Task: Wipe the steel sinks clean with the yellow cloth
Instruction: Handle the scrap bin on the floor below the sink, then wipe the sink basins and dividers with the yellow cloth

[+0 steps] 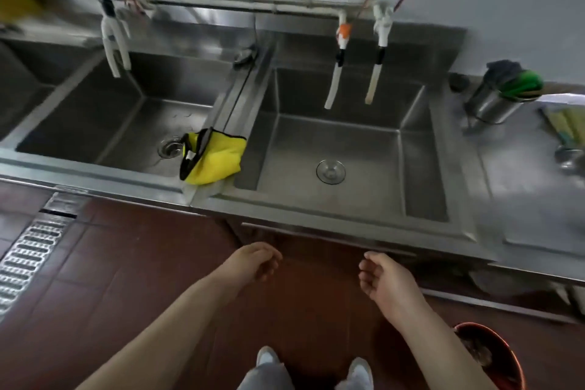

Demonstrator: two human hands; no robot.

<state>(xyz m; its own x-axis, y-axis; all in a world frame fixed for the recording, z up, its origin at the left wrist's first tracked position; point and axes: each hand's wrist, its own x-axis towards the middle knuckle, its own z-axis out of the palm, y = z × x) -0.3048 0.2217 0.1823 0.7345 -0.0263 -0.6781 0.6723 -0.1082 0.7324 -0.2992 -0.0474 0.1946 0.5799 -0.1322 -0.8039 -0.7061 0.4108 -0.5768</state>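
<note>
Head view: left hand (258, 260) and right hand (381, 279) hanging loosely curled, holding nothing, short of the table edge. Yellow cloth (215, 157) draped over the divider ahead of the left grip, probably parked to dry, between left sink (95, 117) and right sink (418, 149). Likely next: reaching forward for it.

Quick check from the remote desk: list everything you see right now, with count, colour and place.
yellow cloth: one, yellow, draped over the divider between two basins
steel sinks: two full basins, steel, a third cut off at far left
taps: three, white, hanging from the wall pipe
steel cup: one, holding green items, counter at right
floor grate: one, metal, lower left
red bucket: one, bottom right
left hand: empty, loosely curled, below sink edge
right hand: empty, loosely curled
</note>
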